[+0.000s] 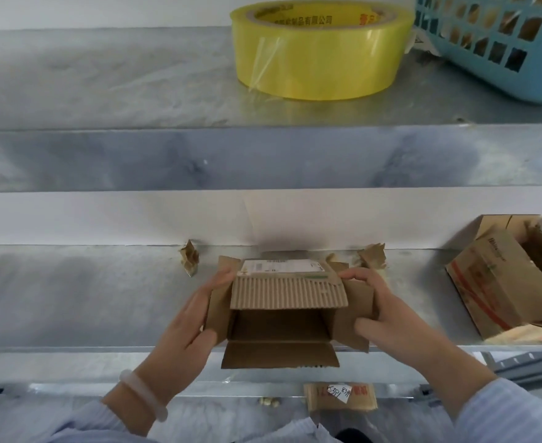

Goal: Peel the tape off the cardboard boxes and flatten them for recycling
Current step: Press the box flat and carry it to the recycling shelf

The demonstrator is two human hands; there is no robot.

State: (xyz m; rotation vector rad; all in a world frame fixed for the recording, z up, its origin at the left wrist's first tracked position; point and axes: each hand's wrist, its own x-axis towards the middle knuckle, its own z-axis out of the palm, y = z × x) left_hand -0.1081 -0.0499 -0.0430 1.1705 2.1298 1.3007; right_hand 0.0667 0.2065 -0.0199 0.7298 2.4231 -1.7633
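A small brown cardboard box point(282, 314) lies on the middle metal shelf point(87, 298), its open end facing me and all flaps spread. A white shipping label sits on its far top face. My left hand point(189, 327) grips the box's left side flap, thumb near the opening. My right hand point(387, 311) holds the right side flap, fingers curled over its top edge. Crumpled scraps of peeled brown tape point(189, 257) lie on the shelf behind the box, with another tape scrap point(371, 255) beyond my right hand.
A yellow tape roll point(320, 49) and a blue plastic basket point(499, 43) stand on the upper shelf. More cardboard boxes point(502, 282) with red tape sit at the right of the middle shelf. A flattened piece of cardboard point(339, 396) lies on the level below.
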